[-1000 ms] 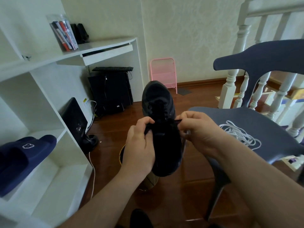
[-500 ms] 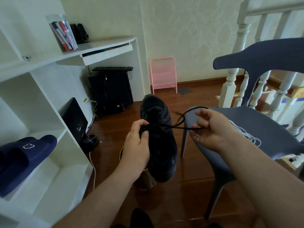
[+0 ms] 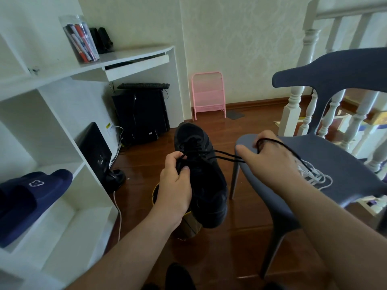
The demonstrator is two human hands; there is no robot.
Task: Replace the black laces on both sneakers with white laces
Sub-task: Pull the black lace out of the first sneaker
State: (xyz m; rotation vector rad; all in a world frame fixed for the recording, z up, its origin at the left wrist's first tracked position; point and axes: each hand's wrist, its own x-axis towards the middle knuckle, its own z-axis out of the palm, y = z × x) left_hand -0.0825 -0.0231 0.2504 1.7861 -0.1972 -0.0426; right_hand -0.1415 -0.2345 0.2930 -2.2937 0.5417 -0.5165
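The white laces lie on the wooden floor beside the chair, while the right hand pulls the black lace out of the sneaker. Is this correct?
Not quite. In the head view the white laces lie on the chair seat, not the floor. The rest holds: the right hand pulls the black lace from the sneaker.

The right hand (image 3: 270, 162) hides part of the white laces (image 3: 314, 176); the chair's (image 3: 345, 164) back runs off the right edge.

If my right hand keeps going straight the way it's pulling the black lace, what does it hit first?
Probably the blue chair: the right hand already hangs over its seat, heading toward the backrest. The white laces lie nearer you. Depth is unclear.
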